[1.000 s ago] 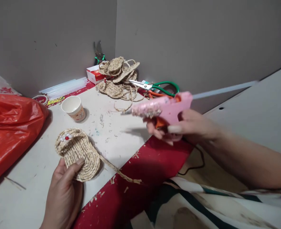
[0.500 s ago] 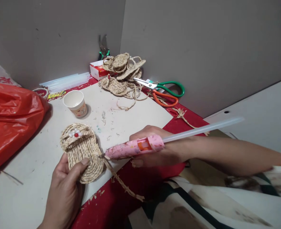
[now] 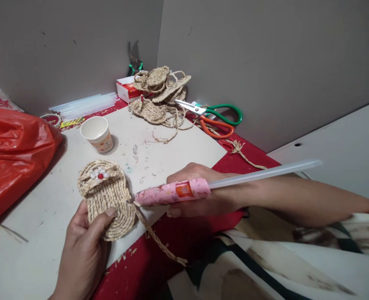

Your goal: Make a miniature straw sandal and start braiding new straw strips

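My left hand (image 3: 84, 250) grips the near end of a small woven straw sandal (image 3: 107, 198), thumb pressed on its sole. The sandal has a strap with white pearls and a red bead. A braided straw tail (image 3: 159, 243) trails from its right edge. My right hand (image 3: 199, 191) is closed round a pink hot glue gun (image 3: 171, 193) with a long clear glue stick (image 3: 265, 171) out the back. The gun's nozzle touches the sandal's right edge where the braid leaves it.
A paper cup (image 3: 97, 134) stands beyond the sandal. A red plastic bag (image 3: 12, 154) fills the left. At the back lie a pile of straw sandals (image 3: 159, 93), scissors (image 3: 214, 116), clear glue sticks (image 3: 84, 104) and a red-white box (image 3: 126, 89). Red cloth (image 3: 171, 237) covers the near edge.
My right hand brought the glue gun down from mid-air and leftward until its nozzle met the sandal's right edge. The left hand kept holding the sandal.
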Available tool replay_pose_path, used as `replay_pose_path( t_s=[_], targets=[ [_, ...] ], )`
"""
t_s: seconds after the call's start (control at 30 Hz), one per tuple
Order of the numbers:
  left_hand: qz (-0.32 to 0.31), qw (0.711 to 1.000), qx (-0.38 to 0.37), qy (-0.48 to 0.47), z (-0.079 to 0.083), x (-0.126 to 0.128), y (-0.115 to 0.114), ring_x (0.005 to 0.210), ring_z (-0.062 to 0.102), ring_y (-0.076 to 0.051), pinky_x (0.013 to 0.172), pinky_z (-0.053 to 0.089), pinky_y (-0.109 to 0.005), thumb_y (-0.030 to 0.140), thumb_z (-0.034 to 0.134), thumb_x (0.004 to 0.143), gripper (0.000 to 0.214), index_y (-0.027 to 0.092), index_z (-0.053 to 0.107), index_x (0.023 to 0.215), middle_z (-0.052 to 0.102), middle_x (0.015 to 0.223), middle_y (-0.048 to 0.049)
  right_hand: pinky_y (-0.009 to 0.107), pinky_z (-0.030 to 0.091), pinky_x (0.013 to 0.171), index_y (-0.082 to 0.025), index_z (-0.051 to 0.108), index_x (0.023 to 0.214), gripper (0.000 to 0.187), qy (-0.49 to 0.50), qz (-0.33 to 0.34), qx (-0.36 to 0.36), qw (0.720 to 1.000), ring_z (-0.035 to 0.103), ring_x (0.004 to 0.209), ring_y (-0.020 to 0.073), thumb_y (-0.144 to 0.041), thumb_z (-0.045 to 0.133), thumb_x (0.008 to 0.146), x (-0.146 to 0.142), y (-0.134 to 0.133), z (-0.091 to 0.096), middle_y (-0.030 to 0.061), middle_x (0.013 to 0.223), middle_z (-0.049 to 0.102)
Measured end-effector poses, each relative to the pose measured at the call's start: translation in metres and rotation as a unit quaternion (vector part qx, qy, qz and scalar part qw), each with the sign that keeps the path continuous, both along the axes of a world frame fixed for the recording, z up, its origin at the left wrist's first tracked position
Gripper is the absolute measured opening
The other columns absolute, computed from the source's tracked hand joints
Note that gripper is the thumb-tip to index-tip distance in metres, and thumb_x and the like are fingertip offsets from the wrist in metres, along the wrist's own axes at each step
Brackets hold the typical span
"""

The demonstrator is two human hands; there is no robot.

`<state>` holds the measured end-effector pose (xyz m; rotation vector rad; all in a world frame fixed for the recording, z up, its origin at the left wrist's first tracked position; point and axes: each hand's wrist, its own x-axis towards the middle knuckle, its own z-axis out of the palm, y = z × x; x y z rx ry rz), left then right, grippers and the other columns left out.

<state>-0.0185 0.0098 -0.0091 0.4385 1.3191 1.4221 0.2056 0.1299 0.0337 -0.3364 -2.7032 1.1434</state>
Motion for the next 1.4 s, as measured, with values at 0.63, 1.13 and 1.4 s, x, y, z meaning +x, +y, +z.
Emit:
replay_pose_path(
  t_s=[0.63, 1.13, 1.4],
  targets=[
    [0.042, 0.999, 0.016, -0.018, 0.002, 0.003, 0.003, 0.092, 0.069, -0.024, 0.08, 0.058, -0.034, 0.018, 0.077, 0.07, 0.058, 0.024, 0.061, 0.126, 0.072, 0.106, -0.0071, 0.021, 0.04, 0.061, -0.017, 0.066, 0.112, 0.028, 0.007, -0.029, 0.0, 1.0, 0.059, 0.068, 0.0109, -0.033, 0.054, 0.093, 0.009, -0.002, 0.001, 0.004, 0.082, 0.068],
    [0.079, 0.994, 0.041, -0.063, 0.002, 0.001, 0.006, 0.1, 0.067, -0.021, 0.091, 0.053, -0.033, 0.013, 0.074, 0.072, 0.05, 0.026, 0.064, 0.12, 0.073, 0.105, -0.0026, 0.03, 0.039, 0.068, -0.013, 0.065, 0.093, 0.03, -0.22, -0.127, 0.199, 0.946, 0.058, 0.078, 0.0196, -0.042, 0.06, 0.084, 0.018, 0.034, 0.014, 0.0111, 0.09, 0.064],
    [0.074, 0.994, 0.043, -0.06, 0.003, 0.003, 0.007, 0.095, 0.068, -0.022, 0.09, 0.053, -0.035, 0.013, 0.074, 0.071, 0.053, 0.027, 0.064, 0.121, 0.073, 0.101, -0.0029, 0.02, 0.044, 0.052, -0.012, 0.065, 0.089, 0.031, -0.056, -0.202, -0.268, 0.94, 0.057, 0.054, 0.0084, -0.042, 0.062, 0.082, -0.035, 0.011, 0.018, 0.001, 0.067, 0.063]
  ],
)
